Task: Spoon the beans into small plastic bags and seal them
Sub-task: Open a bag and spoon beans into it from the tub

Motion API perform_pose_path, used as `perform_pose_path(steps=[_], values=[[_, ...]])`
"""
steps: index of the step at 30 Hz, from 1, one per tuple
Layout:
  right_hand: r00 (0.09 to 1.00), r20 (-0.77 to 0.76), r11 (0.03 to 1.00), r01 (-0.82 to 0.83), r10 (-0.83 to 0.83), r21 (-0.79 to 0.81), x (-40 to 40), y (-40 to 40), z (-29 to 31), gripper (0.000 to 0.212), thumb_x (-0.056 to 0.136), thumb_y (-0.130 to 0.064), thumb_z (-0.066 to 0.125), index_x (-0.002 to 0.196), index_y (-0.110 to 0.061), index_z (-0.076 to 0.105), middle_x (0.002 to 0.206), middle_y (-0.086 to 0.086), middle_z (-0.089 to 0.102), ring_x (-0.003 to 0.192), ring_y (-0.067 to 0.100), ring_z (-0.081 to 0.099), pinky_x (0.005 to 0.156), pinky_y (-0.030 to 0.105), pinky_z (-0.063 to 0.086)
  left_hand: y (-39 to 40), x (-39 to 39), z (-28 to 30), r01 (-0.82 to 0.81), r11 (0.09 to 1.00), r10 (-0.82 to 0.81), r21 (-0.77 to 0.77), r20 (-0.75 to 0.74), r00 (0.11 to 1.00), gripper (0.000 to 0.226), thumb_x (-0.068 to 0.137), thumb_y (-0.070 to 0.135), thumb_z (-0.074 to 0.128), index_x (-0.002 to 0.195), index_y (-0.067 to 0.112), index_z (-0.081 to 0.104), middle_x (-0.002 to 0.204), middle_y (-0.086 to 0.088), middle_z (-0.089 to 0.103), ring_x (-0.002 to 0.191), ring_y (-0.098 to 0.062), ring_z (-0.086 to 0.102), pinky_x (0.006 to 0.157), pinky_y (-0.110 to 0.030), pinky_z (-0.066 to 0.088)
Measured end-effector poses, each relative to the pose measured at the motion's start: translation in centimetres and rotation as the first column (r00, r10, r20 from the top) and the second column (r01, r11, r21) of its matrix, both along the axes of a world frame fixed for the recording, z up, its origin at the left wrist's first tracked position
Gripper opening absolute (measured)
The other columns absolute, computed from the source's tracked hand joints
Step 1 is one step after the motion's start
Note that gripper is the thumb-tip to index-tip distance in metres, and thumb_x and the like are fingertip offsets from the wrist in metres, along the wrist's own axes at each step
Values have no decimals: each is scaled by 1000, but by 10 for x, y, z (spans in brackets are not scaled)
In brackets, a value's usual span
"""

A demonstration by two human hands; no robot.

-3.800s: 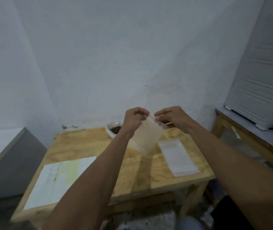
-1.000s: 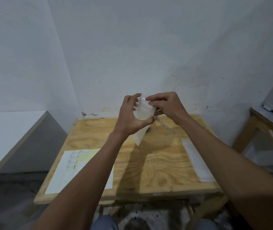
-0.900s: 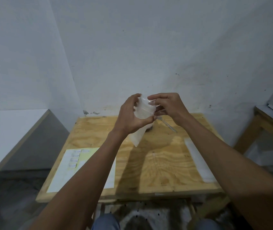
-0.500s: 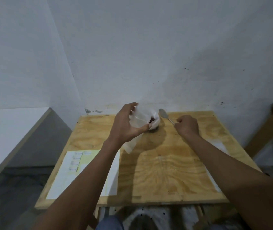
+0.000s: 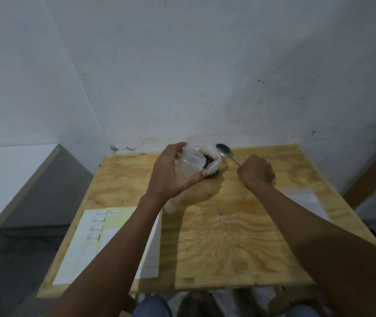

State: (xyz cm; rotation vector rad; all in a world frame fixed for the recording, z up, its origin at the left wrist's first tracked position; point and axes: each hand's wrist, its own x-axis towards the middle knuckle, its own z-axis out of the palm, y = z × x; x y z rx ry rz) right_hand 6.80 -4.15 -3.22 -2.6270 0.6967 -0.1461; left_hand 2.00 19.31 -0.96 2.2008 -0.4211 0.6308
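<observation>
The left hand (image 5: 173, 172) has its grip curled round the mouth of a small clear plastic bag (image 5: 188, 167), holding it open, its tail hanging toward the plywood bench (image 5: 228, 236). Just beyond it sits a white tub of dark beans (image 5: 209, 160). The right hand (image 5: 256, 172) is fisted on a metal spoon (image 5: 227, 152), bowl empty. Better to keep that mouth wide and close over the tub, then scoop modestly.
</observation>
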Motion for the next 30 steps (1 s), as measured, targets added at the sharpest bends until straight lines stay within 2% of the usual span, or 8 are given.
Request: perform_pose_path(steps=[3,6,11,15,17,19,25,30], values=[[999,40,998,-18,15,68,-1,-3,3,12,96,-20,62,101,-12,69,98,11,70,89,33,67,76,37,55,1,0,0,0,1000,0,2,-7,1000,88,67,60,86,135,13,55,123,5,61,102,-9,59,79,-26,50],[989,145,972,-34,1,231,-3,-7,11,18,96,-15,60,89,-8,76,87,8,72,75,28,67,57,25,46,3,0,0,-5,1000,5,0,-13,1000,88,67,58,87,135,13,55,123,5,61,101,-8,58,79,-26,51],[950,303,841,-106,-71,530,-12,-9,29,11,84,-10,73,80,-17,79,83,4,76,77,25,72,68,36,61,6,-2,0,-13,1000,12,-4,-15,1000,88,67,58,87,135,14,55,122,6,60,100,-8,58,79,-29,52],[901,409,742,-174,-146,648,-17,-3,36,10,88,-7,73,86,-14,79,78,0,73,66,17,70,45,15,50,6,-3,2,-14,1000,14,-13,-22,1000,90,66,64,83,135,14,54,122,7,60,101,-8,57,80,-30,52],[865,457,705,-192,-207,682,-17,1,37,6,88,-8,75,90,-9,80,76,2,73,60,11,69,48,16,53,9,-3,2,-18,1000,17,-15,-25,1000,92,66,66,82,135,14,53,121,7,59,101,-9,57,80,-30,52],[823,486,657,-195,-295,728,-16,4,40,5,89,-11,75,86,-10,79,74,3,73,56,6,69,57,25,61,12,-3,2,-27,999,26,-26,-35,999,93,65,66,82,136,14,53,121,7,58,102,-9,57,81,-31,52],[669,605,559,-328,-431,761,-8,12,57,11,96,-15,68,89,-7,71,79,9,71,74,21,75,71,35,65,24,-6,4,-45,998,43,-51,-47,998,94,64,63,84,138,16,52,121,5,59,101,-9,57,80,-25,50],[689,584,431,-411,-429,803,-9,26,68,10,96,-16,69,90,-8,70,78,16,72,77,27,77,70,35,64,29,-6,2,-47,998,43,-51,-82,996,96,62,67,83,138,16,53,121,5,61,102,-9,58,81,-26,51]])
